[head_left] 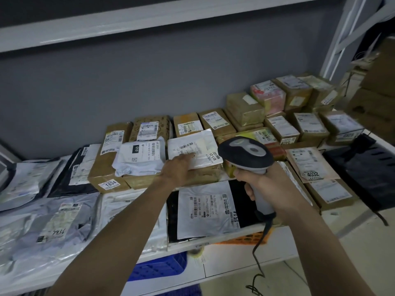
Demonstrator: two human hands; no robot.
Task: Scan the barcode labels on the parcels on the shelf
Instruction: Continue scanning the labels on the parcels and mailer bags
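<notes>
My right hand (265,184) grips the grey handle of a barcode scanner (245,153); its dark head points at a white parcel (201,146) with a barcode label. My left hand (179,167) rests flat on that parcel's near left part, fingers on the label. The parcel lies on top of brown cardboard boxes in the middle of the shelf (226,251). A black cable (259,253) hangs down from the scanner's handle.
Many parcels cover the shelf: grey and white mailer bags (53,221) at the left, a black bag with a white label (211,212) in front, cardboard boxes (307,129) at the back right. A blue crate (162,268) and an orange crate (245,239) sit below. An upper shelf beam (128,24) runs overhead.
</notes>
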